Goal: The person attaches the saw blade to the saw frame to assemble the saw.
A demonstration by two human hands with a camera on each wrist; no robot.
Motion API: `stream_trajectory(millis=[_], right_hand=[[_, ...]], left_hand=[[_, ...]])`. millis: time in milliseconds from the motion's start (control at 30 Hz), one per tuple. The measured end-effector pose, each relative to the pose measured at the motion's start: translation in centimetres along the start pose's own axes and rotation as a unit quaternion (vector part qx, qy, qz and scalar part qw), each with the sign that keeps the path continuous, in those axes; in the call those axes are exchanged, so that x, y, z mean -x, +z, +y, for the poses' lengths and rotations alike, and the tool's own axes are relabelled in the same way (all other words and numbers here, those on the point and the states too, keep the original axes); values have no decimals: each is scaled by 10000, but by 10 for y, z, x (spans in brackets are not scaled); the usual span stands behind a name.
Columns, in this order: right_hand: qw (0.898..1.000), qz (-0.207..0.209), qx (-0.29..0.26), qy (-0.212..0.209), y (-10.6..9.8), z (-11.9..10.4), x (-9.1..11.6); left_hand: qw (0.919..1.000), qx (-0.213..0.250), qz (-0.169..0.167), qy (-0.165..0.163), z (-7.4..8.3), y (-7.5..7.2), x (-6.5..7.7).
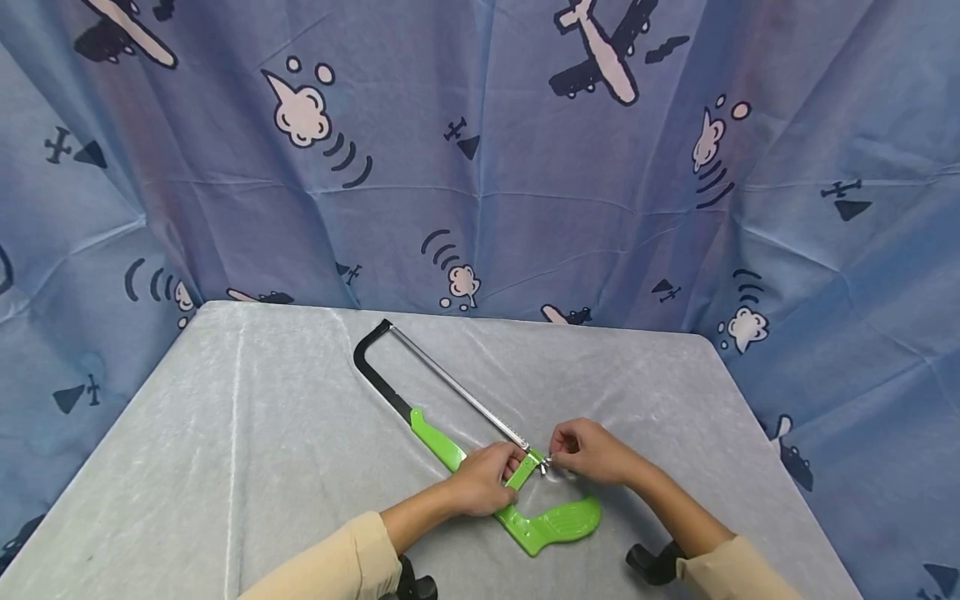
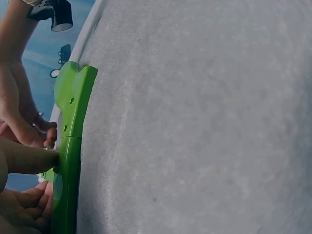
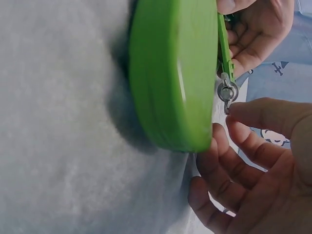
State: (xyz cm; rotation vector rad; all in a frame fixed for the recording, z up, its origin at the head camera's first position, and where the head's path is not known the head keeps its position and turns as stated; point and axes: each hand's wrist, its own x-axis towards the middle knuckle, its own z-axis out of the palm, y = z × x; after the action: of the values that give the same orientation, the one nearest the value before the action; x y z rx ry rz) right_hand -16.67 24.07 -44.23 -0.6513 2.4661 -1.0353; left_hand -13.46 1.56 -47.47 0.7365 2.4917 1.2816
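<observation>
A hacksaw with a green handle (image 1: 562, 522) and a black front frame (image 1: 369, 367) lies slantwise on the table. Its silver blade (image 1: 459, 386) runs from the far tip to a green post near the handle. My left hand (image 1: 480, 483) grips that green section, thumb on the near side and fingers inside the frame. At the post's outer end sits a metal wing nut (image 3: 226, 91). My right hand (image 1: 591, 450) pinches one wing of it between thumb and index finger, the other fingers loosely bent beside the handle's end.
Pale grey cloth covers the table (image 1: 300, 467). A blue curtain (image 1: 525, 158) printed with planes hangs close behind its far edge. Black wrist mounts (image 1: 654, 564) show below both forearms, near the sleeves.
</observation>
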Motion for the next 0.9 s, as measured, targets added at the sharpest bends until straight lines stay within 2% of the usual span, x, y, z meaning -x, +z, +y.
stream_trajectory(millis=[433, 700, 900], right_hand=[[9997, -33, 183, -154, -1, -5, 2], [9997, -3, 126, -219, 1, -2, 2], [9998, -134, -20, -143, 6, -1, 2]], left_hand=[[10000, 20, 14, 56, -2, 1, 0], [10000, -33, 14, 69, -2, 1, -1], [10000, -31, -9, 31, -4, 2, -2]])
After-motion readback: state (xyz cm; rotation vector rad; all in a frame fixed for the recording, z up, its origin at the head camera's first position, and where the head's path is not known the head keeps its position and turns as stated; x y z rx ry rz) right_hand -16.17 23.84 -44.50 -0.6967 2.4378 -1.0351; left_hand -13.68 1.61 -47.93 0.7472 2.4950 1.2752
